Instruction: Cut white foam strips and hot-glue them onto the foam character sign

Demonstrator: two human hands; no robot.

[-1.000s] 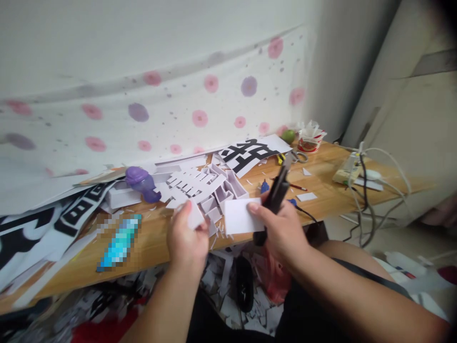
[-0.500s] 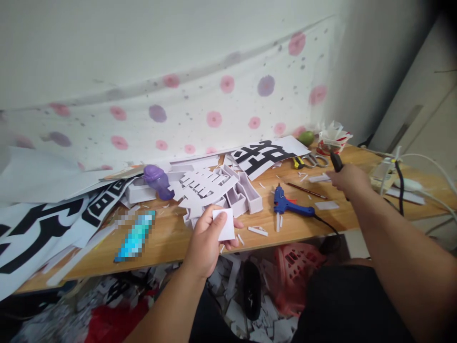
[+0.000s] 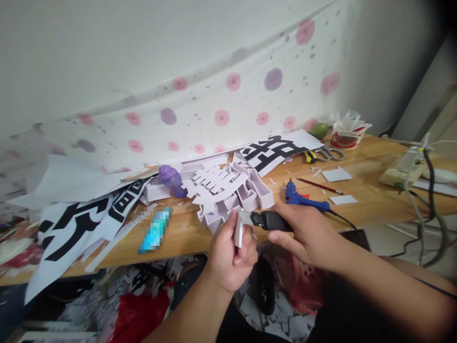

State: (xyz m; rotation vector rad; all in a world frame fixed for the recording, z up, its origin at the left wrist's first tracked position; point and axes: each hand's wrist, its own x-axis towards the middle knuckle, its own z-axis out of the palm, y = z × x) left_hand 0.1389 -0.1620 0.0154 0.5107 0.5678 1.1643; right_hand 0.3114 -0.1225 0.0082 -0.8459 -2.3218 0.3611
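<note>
My left hand [image 3: 233,255] is closed on a small white foam piece [image 3: 239,231], held on edge near the table's front edge. A black-handled cutter [image 3: 273,221] is in my right hand [image 3: 307,233], its blade meeting the top of the white piece. Just behind lies a white cut-out character [image 3: 217,186] on top of white box-like shapes [image 3: 262,188]. The blue glue gun [image 3: 303,199] rests on the table beyond my right hand.
A purple bottle [image 3: 172,181] stands left of the cut-outs. Printed sheets [image 3: 71,228] cover the left side. Scissors [image 3: 330,153], a red pencil [image 3: 319,186] and a red-white tub [image 3: 348,133] are at the right. Scraps litter the floor.
My right hand has come from the table's right side to my left hand with the cutter. The white piece has turned from face-on to edge-on. The view has shifted slightly.
</note>
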